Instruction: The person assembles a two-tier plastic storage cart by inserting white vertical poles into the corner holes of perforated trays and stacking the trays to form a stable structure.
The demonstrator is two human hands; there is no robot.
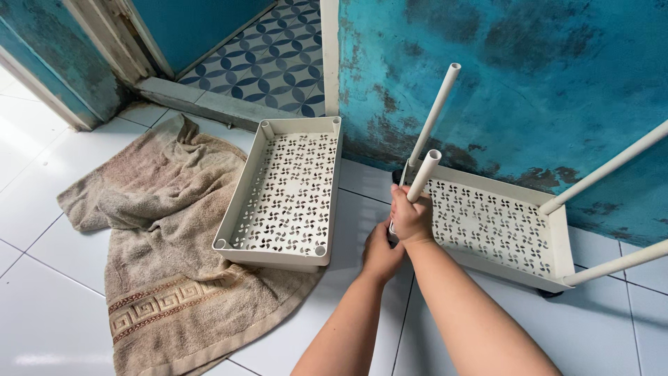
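Observation:
A cream plastic shelf tray with pinwheel cut-outs lies on the white floor against the blue wall, with several white tube legs standing up from its corners. My right hand is shut around the near-left tube leg close to its base. Just below it, my left hand presses against that same corner of the tray, fingers curled at the leg's foot. A far-left tube leg rises behind. A second matching tray, without legs, sits to the left, partly on a towel.
A crumpled brown towel with a patterned border is spread on the tiles at left. A doorway with patterned blue tiles opens at the top. The worn blue wall stands close behind the trays. A small dark caster shows under the right tray.

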